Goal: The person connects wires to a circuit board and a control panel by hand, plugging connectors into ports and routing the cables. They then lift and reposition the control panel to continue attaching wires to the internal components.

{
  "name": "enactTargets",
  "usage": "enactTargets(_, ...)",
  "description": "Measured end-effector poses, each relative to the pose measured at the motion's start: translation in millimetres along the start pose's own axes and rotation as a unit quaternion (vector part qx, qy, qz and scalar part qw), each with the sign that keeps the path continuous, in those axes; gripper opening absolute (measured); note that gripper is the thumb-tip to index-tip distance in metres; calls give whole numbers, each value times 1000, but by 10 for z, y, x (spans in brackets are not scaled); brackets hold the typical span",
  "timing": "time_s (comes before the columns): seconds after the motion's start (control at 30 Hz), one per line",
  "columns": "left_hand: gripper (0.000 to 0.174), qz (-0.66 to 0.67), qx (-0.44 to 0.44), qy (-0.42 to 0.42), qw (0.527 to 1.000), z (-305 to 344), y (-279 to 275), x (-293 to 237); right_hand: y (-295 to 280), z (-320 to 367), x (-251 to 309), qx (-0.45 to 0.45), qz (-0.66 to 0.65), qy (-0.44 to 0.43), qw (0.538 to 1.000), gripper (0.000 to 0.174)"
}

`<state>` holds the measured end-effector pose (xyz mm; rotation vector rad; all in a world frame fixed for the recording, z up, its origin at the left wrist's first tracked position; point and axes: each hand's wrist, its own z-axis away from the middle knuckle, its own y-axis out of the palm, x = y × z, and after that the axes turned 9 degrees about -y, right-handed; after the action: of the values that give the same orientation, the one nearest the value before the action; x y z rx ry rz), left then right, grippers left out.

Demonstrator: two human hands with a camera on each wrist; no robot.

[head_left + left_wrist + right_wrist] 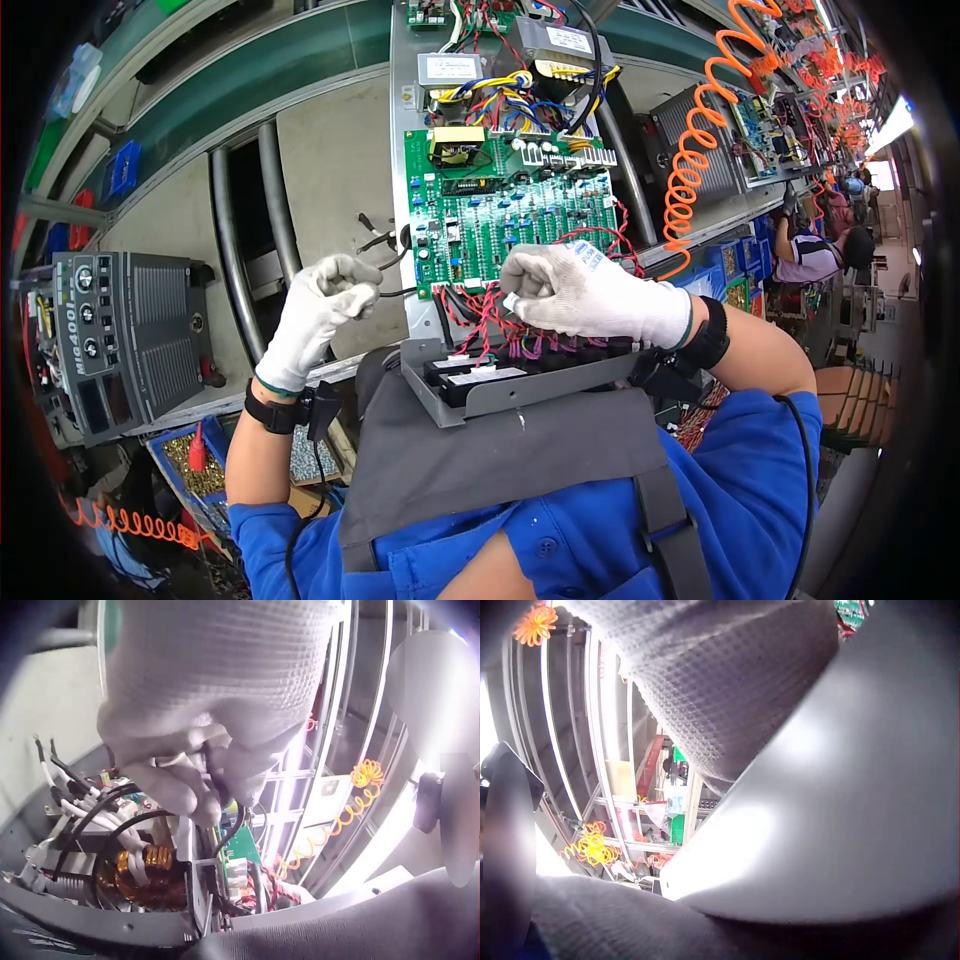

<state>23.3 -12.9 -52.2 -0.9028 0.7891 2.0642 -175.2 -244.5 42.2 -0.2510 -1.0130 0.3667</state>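
Observation:
My gloved left hand has its fingers curled in at the left edge of a green circuit board, pinching a black cable. In the left wrist view this cable runs down from the fingertips. My gloved right hand is over the board's near edge with fingers bent toward the thumb; I cannot tell what lies between them. Twisted red wires run below it to a grey metal panel against my apron. In the right wrist view the smooth panel hides the fingertips.
Transformers with coloured wires stand beyond the board. To the left is a grey machine with knobs, near a bin of brass fasteners. An orange coiled hose hangs at the right, where another person works farther off.

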Motion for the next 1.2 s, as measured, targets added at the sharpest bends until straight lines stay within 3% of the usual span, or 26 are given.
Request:
enactTargets(0.07, 19, -59, -33, 12, 998, 11, 0, -77, 24, -31, -87, -5, 20, -74, 997, 15)
enactTargets(0.1, 15, -139, -78, 18, 987, 23, 68, -118, 27, -31, -67, -3, 20, -76, 997, 15)
enactTargets(0.13, 15, -139, -80, 19, 987, 28, 117, -145, 32, -27, -36, 2, 4, -47, 999, 14)
enactTargets(0.23, 10, -321, -126, 186, 920, 8, 205, -126, 27, -4, 8, 19, -9, -18, 1000, 11)
enactTargets(0.27, 10, -322, -126, 186, 920, 0, 230, -125, 18, 7, 19, 30, -4, -19, 999, 11)
enactTargets(0.33, 11, -401, -85, 290, 865, -22, 263, -133, -29, 65, 75, 43, -23, 0, 999, 12)
enactTargets(0.37, 11, -416, -69, 296, 857, -53, 248, -103, -56, 94, 86, 56, -42, 20, 997, 14)
enactTargets(0.53, 24, -396, -97, 257, 876, 23, 385, -85, -256, 257, -65, 96, 88, -104, 986, 14)
enactTargets(0.6, 31, -321, -135, 78, 934, 104, 457, -187, -280, 329, -107, 82, 130, -105, 983, 13)
enactTargets(0.67, 35, -333, -131, 78, 931, 73, 404, -149, -267, 358, -148, 87, 154, -90, 980, 12)
enactTargets(0.73, 36, -413, -111, 285, 858, -83, 257, 61, -243, 360, -198, 63, 211, -153, 963, 11)
enactTargets(0.77, 36, -413, -112, 285, 858, -75, 256, 31, -252, 345, -93, 64, 211, -154, 963, 11)
enactTargets(0.83, 35, -309, -61, 141, 939, -57, 270, -63, -282, 323, 201, 133, 164, 44, 977, 12)
enactTargets(0.87, 35, -310, -60, 142, 938, -85, 233, -66, -288, 328, 199, 131, 164, 44, 977, 12)
enactTargets(0.93, 29, -94, 35, 15, 995, -156, 125, -41, -291, 343, 191, 132, 144, 44, 980, 11)
enactTargets(0.97, 22, -121, 26, 18, 992, -183, 140, -24, -294, 353, 145, 131, 141, 45, 980, 11)
enactTargets(1.03, 21, -163, 9, 49, 985, -185, 261, -3, -319, 398, 1, 156, 199, -60, 966, 11)
enactTargets(1.1, 18, -241, -33, 133, 961, -164, 318, 21, -355, 511, -63, 172, 203, -57, 962, 12)
enactTargets(1.13, 18, -240, -31, 133, 961, -124, 331, 10, -383, 565, -92, 188, 209, -53, 958, 13)
enactTargets(1.2, 17, -333, -90, 220, 912, -20, 354, -70, -463, 709, -138, 189, 201, -57, 960, 14)
